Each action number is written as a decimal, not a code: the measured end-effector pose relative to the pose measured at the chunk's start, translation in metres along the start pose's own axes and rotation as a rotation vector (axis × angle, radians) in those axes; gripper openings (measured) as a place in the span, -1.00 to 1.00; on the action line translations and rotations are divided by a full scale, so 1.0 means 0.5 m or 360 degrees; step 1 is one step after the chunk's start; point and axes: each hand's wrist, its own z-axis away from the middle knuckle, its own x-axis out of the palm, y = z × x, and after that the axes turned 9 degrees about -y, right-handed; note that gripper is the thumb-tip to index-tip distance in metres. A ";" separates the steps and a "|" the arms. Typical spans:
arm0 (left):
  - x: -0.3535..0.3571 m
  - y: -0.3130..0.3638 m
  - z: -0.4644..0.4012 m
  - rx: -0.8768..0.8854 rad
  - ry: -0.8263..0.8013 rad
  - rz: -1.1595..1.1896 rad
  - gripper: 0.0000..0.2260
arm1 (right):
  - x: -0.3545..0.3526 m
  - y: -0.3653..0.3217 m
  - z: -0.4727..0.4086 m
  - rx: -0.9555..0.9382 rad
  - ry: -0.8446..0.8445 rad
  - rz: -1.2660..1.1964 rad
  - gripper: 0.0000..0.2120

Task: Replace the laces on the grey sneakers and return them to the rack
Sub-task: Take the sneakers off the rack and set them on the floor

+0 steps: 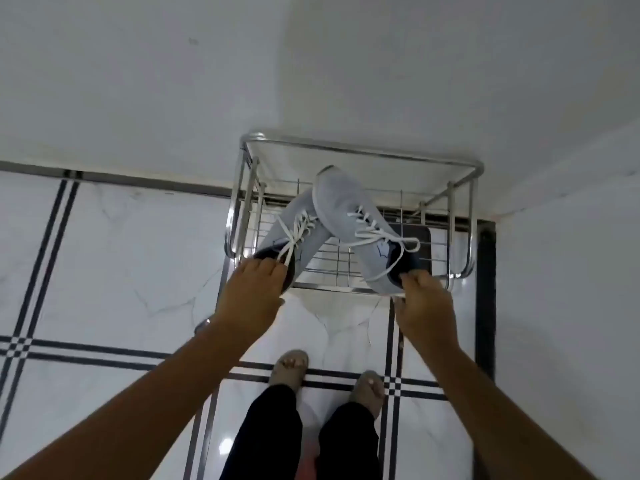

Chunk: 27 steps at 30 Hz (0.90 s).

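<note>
rack (360, 154) top open from above, side rails flank, crossed sneakers (341, 197) fill middle

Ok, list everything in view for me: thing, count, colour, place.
grey sneakers: two, grey with white laces, toes crossed above the rack's wire shelf
rack: one, chrome, against the wall
dark mat: one, black, under the rack
floor: white marble tiles, black lines
left hand: grips the left sneaker's heel
right hand: grips the right sneaker's heel
feet: two, in beige sandals, on the floor
</note>
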 end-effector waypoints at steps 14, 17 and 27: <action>0.019 -0.031 -0.034 0.0494 0.0145 -0.0499 -0.78 | 0.034 0.034 -0.075 -0.0227 -0.0253 0.0449 -0.68; -0.011 -0.002 0.016 0.0601 0.0281 -0.0437 -0.72 | 0.025 0.019 -0.013 -0.0317 -0.0111 0.0120 -0.81; 0.008 0.136 0.280 0.0717 -0.0009 0.0323 -0.87 | 0.046 -0.029 0.324 -0.0184 -0.0014 -0.0563 -0.84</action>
